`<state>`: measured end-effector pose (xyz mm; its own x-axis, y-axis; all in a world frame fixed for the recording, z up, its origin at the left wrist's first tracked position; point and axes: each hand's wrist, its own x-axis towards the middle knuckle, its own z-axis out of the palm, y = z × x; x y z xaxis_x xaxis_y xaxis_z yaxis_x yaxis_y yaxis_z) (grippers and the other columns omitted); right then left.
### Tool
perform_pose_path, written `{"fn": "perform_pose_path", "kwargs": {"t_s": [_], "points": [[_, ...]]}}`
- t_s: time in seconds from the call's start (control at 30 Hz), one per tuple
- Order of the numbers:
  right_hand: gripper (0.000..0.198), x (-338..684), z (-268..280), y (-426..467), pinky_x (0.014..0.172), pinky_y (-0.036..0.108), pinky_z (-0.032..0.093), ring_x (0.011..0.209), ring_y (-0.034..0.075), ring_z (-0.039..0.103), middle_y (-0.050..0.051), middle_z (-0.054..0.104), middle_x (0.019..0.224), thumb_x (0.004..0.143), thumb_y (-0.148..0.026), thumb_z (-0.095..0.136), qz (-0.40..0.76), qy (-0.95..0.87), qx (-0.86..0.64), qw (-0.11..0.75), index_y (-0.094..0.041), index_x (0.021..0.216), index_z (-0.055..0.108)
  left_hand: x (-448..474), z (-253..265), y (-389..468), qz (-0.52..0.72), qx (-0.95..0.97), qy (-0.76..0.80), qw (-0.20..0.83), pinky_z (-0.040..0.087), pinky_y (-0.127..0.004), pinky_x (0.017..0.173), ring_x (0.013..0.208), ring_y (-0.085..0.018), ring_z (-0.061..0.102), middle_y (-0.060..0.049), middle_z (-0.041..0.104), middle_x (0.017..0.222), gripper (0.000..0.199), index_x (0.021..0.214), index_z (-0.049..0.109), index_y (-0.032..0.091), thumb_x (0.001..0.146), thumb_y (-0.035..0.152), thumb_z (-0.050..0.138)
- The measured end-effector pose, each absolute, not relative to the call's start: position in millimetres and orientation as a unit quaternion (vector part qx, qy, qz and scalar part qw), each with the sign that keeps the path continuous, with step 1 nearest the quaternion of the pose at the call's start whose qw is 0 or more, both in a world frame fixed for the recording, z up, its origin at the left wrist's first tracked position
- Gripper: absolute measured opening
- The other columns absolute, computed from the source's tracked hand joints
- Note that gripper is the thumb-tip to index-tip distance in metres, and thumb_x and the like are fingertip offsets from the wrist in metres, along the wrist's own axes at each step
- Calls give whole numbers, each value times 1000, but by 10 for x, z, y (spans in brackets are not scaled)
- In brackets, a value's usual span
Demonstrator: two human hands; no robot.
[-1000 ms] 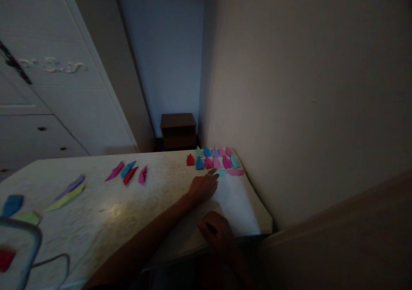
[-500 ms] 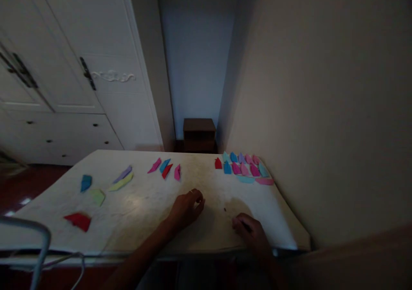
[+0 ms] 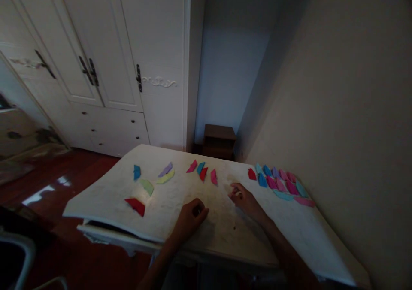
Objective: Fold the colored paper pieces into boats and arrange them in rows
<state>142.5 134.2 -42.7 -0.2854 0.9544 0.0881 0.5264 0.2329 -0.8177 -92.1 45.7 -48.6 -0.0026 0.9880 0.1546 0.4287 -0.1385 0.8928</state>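
Note:
Above the near middle of the table, my left hand is loosely curled, thumb and forefinger closed into a ring with nothing visible in it. My right hand reaches forward over the table, fingers bent but apart and seemingly holding nothing. Nearest to its fingertips is a pink folded paper boat, a short way off. Left of that lie a red paper boat, a blue one and a magenta one.
Several folded papers in blue, pink and teal sit in rows at the right by the wall. At left lie red, green, yellow, purple and blue pieces. A wardrobe stands behind.
My view has swung left. My right hand has moved forward from the table's near edge toward the loose papers, its fingers loosening. My left hand stays curled near the middle.

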Motion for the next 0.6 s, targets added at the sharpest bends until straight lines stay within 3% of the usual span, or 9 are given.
{"fn": "perform_pose_path", "kwargs": {"t_s": [0.1, 0.23, 0.43, 0.6], "points": [[40, 1041, -375, 1703, 66, 28, 44, 74, 18, 60, 7, 64, 86, 85, -43, 56, 243, -756, -566, 222, -13, 112, 60, -964, -503, 454, 492, 557, 555, 374, 33, -22, 52, 54, -11, 45, 4, 48, 58, 29, 66, 52, 18, 78, 42, 60], [37, 694, -305, 2012, 68, 28, 41, 84, 21, 61, 13, 65, 97, 84, -46, 59, 169, -761, -610, 139, -13, 100, 63, -982, -567, 450, 543, 497, 534, 416, 33, -21, 48, 50, -10, 42, 5, 45, 57, 32, 67, 50, 18, 78, 47, 61], [14, 575, -281, 2049, 68, 27, 40, 84, 20, 61, 9, 68, 94, 80, -28, 60, 157, -772, -600, 142, -18, 88, 65, -982, -608, 453, 564, 455, 518, 454, 33, -20, 44, 45, -8, 42, 6, 46, 57, 38, 69, 50, 18, 76, 54, 63], [15, 747, -283, 1882, 74, 25, 44, 85, 17, 63, 2, 71, 92, 81, -22, 60, 199, -798, -539, 183, -22, 93, 67, -984, -567, 448, 560, 457, 517, 458, 33, -20, 43, 43, -8, 42, 7, 45, 54, 38, 67, 50, 18, 75, 54, 63]]}}
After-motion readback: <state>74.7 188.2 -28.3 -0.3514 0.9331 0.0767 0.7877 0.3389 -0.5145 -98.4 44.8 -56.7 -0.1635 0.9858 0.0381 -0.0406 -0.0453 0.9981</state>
